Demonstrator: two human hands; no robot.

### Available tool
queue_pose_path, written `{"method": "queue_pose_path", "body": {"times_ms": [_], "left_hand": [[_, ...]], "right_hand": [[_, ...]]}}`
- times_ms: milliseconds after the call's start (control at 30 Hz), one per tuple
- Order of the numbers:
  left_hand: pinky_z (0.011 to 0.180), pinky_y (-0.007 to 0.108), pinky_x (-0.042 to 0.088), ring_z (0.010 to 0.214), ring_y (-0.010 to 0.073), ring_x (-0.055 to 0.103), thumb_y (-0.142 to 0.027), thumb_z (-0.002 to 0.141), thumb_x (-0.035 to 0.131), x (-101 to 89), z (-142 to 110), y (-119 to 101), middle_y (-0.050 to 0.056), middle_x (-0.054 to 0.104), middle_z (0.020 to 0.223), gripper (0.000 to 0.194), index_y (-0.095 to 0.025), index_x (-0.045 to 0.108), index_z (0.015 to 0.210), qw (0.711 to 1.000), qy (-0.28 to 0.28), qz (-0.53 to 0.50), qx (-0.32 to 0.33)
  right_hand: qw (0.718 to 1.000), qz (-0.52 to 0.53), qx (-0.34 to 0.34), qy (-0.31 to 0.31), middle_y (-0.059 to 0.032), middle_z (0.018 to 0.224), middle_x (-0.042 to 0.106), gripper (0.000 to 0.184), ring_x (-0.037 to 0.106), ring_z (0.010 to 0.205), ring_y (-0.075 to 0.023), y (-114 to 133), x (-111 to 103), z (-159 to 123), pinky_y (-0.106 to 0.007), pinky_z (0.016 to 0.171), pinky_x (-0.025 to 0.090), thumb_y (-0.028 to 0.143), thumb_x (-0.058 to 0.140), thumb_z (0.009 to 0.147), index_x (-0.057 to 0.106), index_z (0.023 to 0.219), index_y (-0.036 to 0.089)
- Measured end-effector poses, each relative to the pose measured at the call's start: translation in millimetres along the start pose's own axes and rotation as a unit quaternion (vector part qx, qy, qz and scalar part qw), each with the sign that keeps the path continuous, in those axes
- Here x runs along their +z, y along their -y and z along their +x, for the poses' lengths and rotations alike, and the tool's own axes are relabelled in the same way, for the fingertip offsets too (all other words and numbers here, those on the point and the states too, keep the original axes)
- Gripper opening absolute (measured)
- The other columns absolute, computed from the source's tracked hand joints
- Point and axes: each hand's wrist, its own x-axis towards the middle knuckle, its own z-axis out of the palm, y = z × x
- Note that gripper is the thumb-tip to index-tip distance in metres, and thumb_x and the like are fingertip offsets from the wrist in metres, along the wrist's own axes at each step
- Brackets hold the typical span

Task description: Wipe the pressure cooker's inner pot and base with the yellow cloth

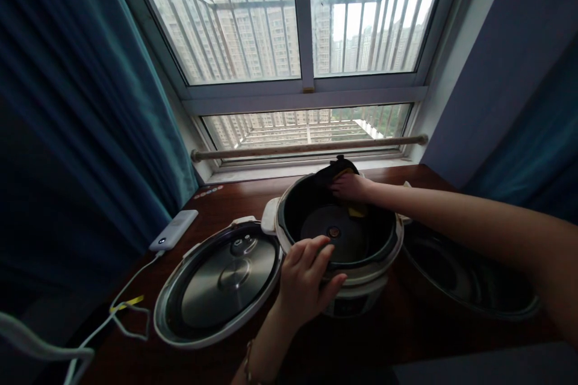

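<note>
An electric pressure cooker [350, 283] stands uncovered on the wooden table, its dark inside and round centre showing. My left hand [304, 283] is at its front left rim, fingers bent over the edge and thumb on the outside. Deep at the far side, my right hand [352, 187] grips a dark cloth [336, 171] with yellow patches, pressed near the back wall and rim. The cloth partly hangs over the back edge. Left of the cooker lies its round lid [230, 280], metal inner side up. To the right sits a dark inner pot [460, 267], partly under my forearm.
A white power bank [174, 230] with a plugged-in white cable [135, 280] lies on the table's left. Behind the table [244, 197] are a barred window [309, 93] and a horizontal rail [311, 148]. Blue curtains [112, 102] hang at both sides.
</note>
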Motion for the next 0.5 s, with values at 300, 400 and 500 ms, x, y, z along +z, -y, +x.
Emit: {"method": "queue_pose_path", "body": {"times_ms": [300,400,500], "left_hand": [[0.087,0.036,0.042,0.098,0.0224,0.051,-0.039,0.082,0.051,-1.3,-0.1,-2.5,0.011,0.058,0.109,0.034,-0.015,0.056,0.105,1.000,0.000,0.012,-0.003],[0.087,0.036,0.042,0.099,0.0222,0.051,-0.037,0.081,0.053,-2.7,-0.1,-3.5,0.010,0.058,0.110,0.033,-0.015,0.056,0.105,1.000,0.004,0.009,-0.006],[0.087,0.036,0.042,0.099,0.0218,0.051,-0.038,0.082,0.052,-3.4,0.1,-4.6,0.010,0.058,0.110,0.032,-0.016,0.056,0.105,1.000,0.006,0.008,-0.007]], "right_hand": [[0.978,0.069,0.192,0.049,-0.0128,0.104,0.058,0.010,0.047,0.102,-0.0266,16.3,-43.9,-55.9,-0.033,0.072,0.042,0.011,0.062,0.071,0.067,0.077,0.017],[0.949,0.158,0.258,0.093,-0.0132,0.091,0.061,0.011,0.052,0.096,-0.0280,27.2,-58.9,-66.5,-0.034,0.070,0.045,0.006,0.069,0.059,0.064,0.061,0.016],[0.908,0.249,0.323,0.092,-0.0081,0.068,0.062,0.019,0.059,0.083,-0.0255,40.7,-70.8,-72.6,-0.035,0.071,0.046,0.012,0.076,0.049,0.057,0.048,0.017]]}}
